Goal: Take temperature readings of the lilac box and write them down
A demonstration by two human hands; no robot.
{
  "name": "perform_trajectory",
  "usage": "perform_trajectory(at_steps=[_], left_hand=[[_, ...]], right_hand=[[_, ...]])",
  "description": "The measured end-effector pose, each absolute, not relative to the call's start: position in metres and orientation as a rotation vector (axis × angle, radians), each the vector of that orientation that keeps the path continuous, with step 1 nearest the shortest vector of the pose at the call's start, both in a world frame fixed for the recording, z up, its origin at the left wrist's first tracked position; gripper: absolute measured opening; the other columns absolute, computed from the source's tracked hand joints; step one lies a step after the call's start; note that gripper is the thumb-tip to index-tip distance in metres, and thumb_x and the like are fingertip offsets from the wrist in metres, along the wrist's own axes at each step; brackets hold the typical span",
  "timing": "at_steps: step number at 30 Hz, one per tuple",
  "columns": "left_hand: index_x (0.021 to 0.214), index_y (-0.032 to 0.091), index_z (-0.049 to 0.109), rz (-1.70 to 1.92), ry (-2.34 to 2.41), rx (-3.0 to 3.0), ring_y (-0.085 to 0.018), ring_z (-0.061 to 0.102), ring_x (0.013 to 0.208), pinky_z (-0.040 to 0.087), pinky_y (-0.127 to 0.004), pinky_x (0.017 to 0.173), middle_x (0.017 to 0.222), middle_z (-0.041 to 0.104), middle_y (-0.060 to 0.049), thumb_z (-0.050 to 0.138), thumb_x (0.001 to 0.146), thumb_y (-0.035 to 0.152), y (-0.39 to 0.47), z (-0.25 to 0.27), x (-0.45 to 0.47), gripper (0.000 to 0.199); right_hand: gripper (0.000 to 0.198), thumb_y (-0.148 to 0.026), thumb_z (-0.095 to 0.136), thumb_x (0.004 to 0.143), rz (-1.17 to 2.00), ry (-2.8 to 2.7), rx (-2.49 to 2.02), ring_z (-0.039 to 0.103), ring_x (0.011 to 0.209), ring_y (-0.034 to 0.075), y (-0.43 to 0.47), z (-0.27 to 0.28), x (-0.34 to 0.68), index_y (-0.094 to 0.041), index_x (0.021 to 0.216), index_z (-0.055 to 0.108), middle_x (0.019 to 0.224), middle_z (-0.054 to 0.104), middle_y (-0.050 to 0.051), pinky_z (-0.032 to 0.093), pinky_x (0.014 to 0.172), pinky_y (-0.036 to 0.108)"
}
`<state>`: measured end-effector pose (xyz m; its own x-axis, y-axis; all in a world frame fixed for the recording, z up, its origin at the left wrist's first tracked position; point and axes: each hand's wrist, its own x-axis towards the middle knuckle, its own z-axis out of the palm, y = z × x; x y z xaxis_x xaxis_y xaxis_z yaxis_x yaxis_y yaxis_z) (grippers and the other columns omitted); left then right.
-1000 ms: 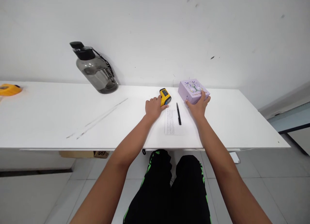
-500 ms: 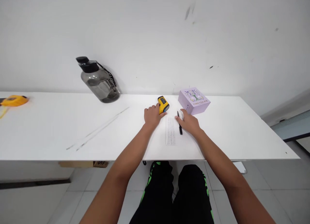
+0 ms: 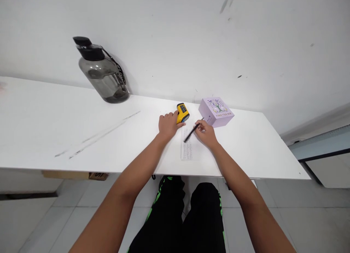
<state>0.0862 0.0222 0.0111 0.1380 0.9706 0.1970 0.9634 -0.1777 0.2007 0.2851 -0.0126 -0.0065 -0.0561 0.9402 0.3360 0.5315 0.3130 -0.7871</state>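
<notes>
My left hand [image 3: 167, 127] is closed around the lower left side of a yellow-and-black handheld device [image 3: 182, 113], which rests on the white table. The device has a dark label on top; its exact kind I cannot make out. In my right hand [image 3: 205, 132] a slim black pen [image 3: 191, 133] is gripped between thumb and fingers, slanting down to the left. Beneath the pen lies a sheet of paper [image 3: 187, 151] with rows of small writing, too small to read. Just behind my right hand stands a lilac box [image 3: 217, 112] with a printed lid.
A large grey see-through water bottle [image 3: 105, 76] with a black cap and strap stands at the back left, by the wall. Dark streaks mark the white table [image 3: 147, 151] left of my arm. Under its front edge a cardboard box [image 3: 68, 175] shows.
My right hand has turned the pen from nearly upright in view to a slant over the paper. The view has shifted, and the yellow tool at the far left is out of sight.
</notes>
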Motion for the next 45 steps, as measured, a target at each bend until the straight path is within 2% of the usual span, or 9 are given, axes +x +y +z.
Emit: perform_trajectory(at_steps=[3,6,8,12,15,18,20,31,45], left_hand=[[0.139,0.023,0.047,0.455,1.990,2.330,-0.031,0.061,0.106,0.036,-0.040,0.086,0.118,0.067,-0.013,0.050,0.088,0.067,0.022,0.012,0.086,0.067],[0.139,0.024,0.047,0.456,1.976,2.310,-0.031,0.061,0.106,0.036,-0.039,0.085,0.117,0.067,-0.012,0.053,0.088,0.065,0.022,0.013,0.085,0.066],[0.139,0.023,0.047,0.453,1.959,2.311,-0.031,0.061,0.106,0.036,-0.039,0.084,0.116,0.068,-0.012,0.053,0.088,0.064,0.021,0.015,0.085,0.065],[0.138,0.022,0.047,0.470,1.954,2.310,-0.031,0.061,0.107,0.036,-0.039,0.085,0.117,0.067,-0.013,0.052,0.089,0.064,0.020,0.017,0.085,0.064],[0.137,0.021,0.048,0.462,1.942,2.306,-0.031,0.061,0.107,0.036,-0.039,0.085,0.118,0.067,-0.013,0.050,0.090,0.064,0.021,0.017,0.085,0.064],[0.137,0.019,0.048,0.465,1.936,2.306,-0.030,0.061,0.106,0.036,-0.038,0.084,0.117,0.067,-0.014,0.051,0.089,0.065,0.023,0.015,0.085,0.066],[0.137,0.020,0.048,0.473,1.939,2.303,-0.031,0.061,0.106,0.036,-0.038,0.084,0.117,0.067,-0.014,0.052,0.089,0.065,0.024,0.013,0.085,0.066],[0.140,0.022,0.044,0.505,1.887,2.291,-0.030,0.058,0.112,0.035,-0.038,0.087,0.122,0.065,-0.013,0.057,0.089,0.058,0.022,0.015,0.085,0.063],[0.140,0.023,0.044,0.448,1.915,2.255,-0.029,0.057,0.112,0.036,-0.037,0.089,0.124,0.065,-0.012,0.057,0.089,0.058,0.021,0.018,0.087,0.063]], right_hand=[[0.026,-0.049,0.064,0.080,0.526,-1.622,-1.347,0.046,0.057,0.013,-0.014,-0.007,0.282,-0.024,0.088,0.059,0.058,0.048,-0.006,0.043,0.063,0.028],[0.032,-0.054,0.066,0.078,0.526,-1.534,-1.357,0.037,0.052,0.012,-0.018,-0.001,0.284,-0.025,0.082,0.057,0.053,0.036,-0.008,0.037,0.058,0.028],[0.034,-0.057,0.059,0.083,0.561,-1.514,-1.365,0.039,0.053,0.013,-0.020,0.001,0.285,-0.024,0.090,0.060,0.053,0.038,-0.007,0.038,0.058,0.028],[0.048,-0.058,0.044,0.091,0.796,-1.625,-1.251,0.054,0.065,0.015,-0.017,-0.002,0.284,-0.023,0.118,0.061,0.070,0.061,-0.001,0.045,0.067,0.029],[0.050,-0.060,0.041,0.091,0.907,-1.607,-1.226,0.051,0.059,0.013,-0.012,-0.008,0.279,-0.019,0.096,0.070,0.074,0.065,0.003,0.043,0.061,0.028],[0.053,-0.061,0.043,0.090,0.827,-1.433,-1.373,0.048,0.053,0.013,-0.008,-0.009,0.277,-0.018,0.070,0.068,0.057,0.057,0.001,0.041,0.059,0.029],[0.050,-0.058,0.050,0.088,0.736,-1.392,-1.446,0.049,0.055,0.014,-0.007,-0.008,0.276,-0.019,0.063,0.066,0.050,0.051,-0.001,0.042,0.062,0.030],[0.043,-0.047,0.056,0.087,0.773,-1.578,-1.481,0.056,0.065,0.015,-0.011,0.000,0.274,-0.019,0.056,0.064,0.057,0.061,0.001,0.043,0.069,0.029],[0.040,-0.047,0.056,0.086,0.776,-1.577,-1.463,0.053,0.060,0.014,-0.011,-0.001,0.275,-0.019,0.061,0.068,0.054,0.059,0.000,0.043,0.067,0.030]])
